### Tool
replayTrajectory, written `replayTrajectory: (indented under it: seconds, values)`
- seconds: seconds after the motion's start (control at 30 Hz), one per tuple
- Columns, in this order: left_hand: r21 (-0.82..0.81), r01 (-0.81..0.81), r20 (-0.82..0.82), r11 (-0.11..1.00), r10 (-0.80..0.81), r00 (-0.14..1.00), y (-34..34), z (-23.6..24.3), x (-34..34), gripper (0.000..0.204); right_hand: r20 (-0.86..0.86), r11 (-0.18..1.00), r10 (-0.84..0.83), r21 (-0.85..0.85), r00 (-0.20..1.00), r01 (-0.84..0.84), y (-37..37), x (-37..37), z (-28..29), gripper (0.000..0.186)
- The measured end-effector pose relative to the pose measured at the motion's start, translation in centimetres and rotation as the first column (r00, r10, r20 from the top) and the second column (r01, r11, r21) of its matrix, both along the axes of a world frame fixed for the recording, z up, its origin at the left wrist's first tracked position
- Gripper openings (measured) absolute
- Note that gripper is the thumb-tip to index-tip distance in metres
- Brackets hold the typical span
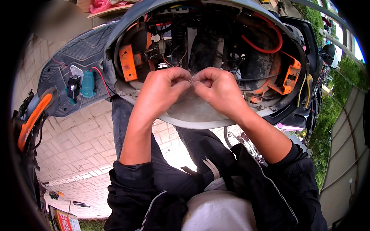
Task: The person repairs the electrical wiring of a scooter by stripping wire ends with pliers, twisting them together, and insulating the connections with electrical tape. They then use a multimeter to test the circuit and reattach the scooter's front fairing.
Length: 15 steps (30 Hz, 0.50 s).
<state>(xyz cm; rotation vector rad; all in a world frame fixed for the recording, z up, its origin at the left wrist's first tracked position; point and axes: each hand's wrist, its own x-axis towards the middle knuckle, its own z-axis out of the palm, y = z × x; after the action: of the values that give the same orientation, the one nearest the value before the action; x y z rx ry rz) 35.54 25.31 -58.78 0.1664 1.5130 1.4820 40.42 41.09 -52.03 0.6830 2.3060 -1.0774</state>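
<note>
My left hand (163,90) and my right hand (216,88) meet fingertip to fingertip in front of an opened scooter front housing (185,115). Both pinch a thin bare wire end (191,79) between thumb and forefinger. Behind the hands lies the exposed inside of the scooter, with black cabling, a thick red cable (266,48) curving at the upper right, and orange plastic brackets (127,61) on the left and on the right. The wire itself is very small and mostly hidden by my fingers.
A grey footboard panel (77,57) with a teal connector (88,84) and a black plug hangs at the left. Light paving bricks (77,142) cover the ground. A bicycle wheel (239,138) shows below the housing. A green hedge and a fence run along the right.
</note>
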Motion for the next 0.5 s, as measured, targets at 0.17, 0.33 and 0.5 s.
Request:
replayTrajectory:
  seconds: [0.17,0.33,0.5]
  values:
    - [-0.017,-0.01,-0.036,1.0,0.009,0.999,0.09,0.11,0.07,0.011,0.002,1.0,0.019,0.007,1.0,-0.019,-0.11,-0.02,-0.09,0.013]
    - [-0.029,-0.034,-0.101,0.999,0.031,0.994,0.32,0.16,0.29,0.009,0.02,1.0,0.015,-0.013,1.0,-0.014,-0.22,-0.19,0.14,0.016]
    - [-0.051,-0.05,-0.194,0.997,0.039,0.98,0.68,0.32,0.61,0.009,0.083,1.0,0.003,-0.008,0.997,-0.002,-0.01,-0.57,0.01,0.019]
